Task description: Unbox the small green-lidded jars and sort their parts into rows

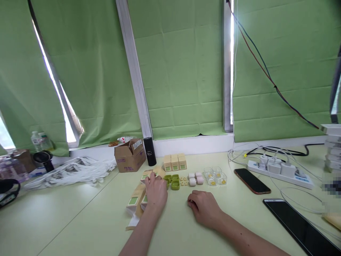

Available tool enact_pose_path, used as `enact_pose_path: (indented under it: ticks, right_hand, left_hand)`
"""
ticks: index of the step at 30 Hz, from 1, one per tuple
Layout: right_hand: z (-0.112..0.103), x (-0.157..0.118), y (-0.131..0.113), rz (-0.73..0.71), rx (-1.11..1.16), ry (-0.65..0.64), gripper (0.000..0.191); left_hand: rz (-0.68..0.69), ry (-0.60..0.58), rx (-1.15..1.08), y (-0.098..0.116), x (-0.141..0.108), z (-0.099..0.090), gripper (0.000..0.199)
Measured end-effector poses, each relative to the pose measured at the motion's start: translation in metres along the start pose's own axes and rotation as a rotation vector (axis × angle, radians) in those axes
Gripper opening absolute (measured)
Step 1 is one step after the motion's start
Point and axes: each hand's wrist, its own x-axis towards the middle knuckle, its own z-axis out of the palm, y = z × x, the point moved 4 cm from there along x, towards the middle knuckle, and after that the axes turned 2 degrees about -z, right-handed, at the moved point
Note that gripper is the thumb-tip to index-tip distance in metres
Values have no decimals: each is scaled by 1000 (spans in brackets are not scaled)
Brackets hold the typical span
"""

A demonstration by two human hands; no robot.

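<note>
My left hand (156, 192) reaches over several small kraft-paper boxes with green and white labels, its bent fingers closed on one box (146, 175). More of these boxes (134, 201) lie beside and under its wrist, some tilted. Just right of its fingers sit olive-green square cups (175, 185). Small yellowish pieces (183, 181), pale pink-white rounded blocks (199, 180) and clear cups with yellow centres (212, 182) follow in a row. My right hand (204, 209) rests on the table below the blocks, fingers curled in, with nothing seen in them.
Three upright kraft boxes (174, 162) stand behind the cups. A brown carton (130, 158) and a black cylinder (150, 152) are further back. White cords (77, 172) lie left. At right are a phone (252, 180), a tablet (298, 225) and a power strip (279, 174) with loose cables.
</note>
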Motion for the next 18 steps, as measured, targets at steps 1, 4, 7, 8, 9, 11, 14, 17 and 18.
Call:
enact_pose_path:
  ticks: [1, 4, 7, 8, 9, 11, 14, 17, 18]
  right_hand:
    - [0, 0, 0, 2, 0, 0, 21]
    - [0, 1, 0, 5, -4, 1, 21]
    - [0, 1, 0, 7, -6, 1, 21]
    - [0, 1, 0, 8, -4, 1, 21]
    - [-1, 1, -1, 8, 0, 0, 21]
    - [-1, 0, -2, 5, 7, 3, 21]
    - [-3, 0, -3, 4, 12, 5, 21]
    - [-4, 0, -4, 9, 11, 0, 21]
    - [-4, 0, -4, 10, 9, -2, 21]
  left_hand:
    - [7, -9, 5, 1, 0, 0, 34]
    - [23, -26, 11, 5, 0, 0, 35]
    - [34, -28, 13, 7, 0, 1, 37]
    - [36, -30, 15, 8, 0, 2, 38]
    - [38, -32, 16, 8, 0, 3, 38]
    - [38, -35, 20, 8, 1, 4, 37]
    - [40, -34, 27, 8, 1, 7, 37]
    - [42, -31, 35, 8, 2, 10, 37]
    - [41, -29, 37, 8, 2, 12, 37]
